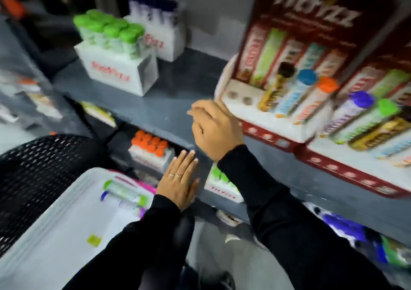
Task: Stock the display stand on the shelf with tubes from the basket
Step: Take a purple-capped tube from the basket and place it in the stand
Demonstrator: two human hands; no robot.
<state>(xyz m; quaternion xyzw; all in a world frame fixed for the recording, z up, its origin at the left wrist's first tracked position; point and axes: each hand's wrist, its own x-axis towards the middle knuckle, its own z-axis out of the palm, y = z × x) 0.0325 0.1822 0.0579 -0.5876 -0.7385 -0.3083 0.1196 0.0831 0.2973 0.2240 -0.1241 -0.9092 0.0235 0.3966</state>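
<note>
A red and white display stand (pixel 273 120) sits on the grey shelf (pixel 155 109) at the right, holding tubes with brown, blue and orange caps (pixel 298 94). Two of its front-left holes are bare. A white basket (pixel 51 229) at lower left holds a green-capped tube (pixel 124 193) and a purple-capped one. My right hand (pixel 214 129) hovers over the shelf edge just left of the stand, fingers curled, nothing visible in it. My left hand (pixel 180 181) lies flat, fingers together, against the shelf's front edge beside the basket.
A second stand (pixel 360 156) with purple, green and brown tubes sits further right. White boxes of green-capped (pixel 111 51) and dark-capped tubes stand at the back left. Orange-capped tubes (pixel 151 149) are on the lower shelf. A black mesh chair back (pixel 35 174) is at left.
</note>
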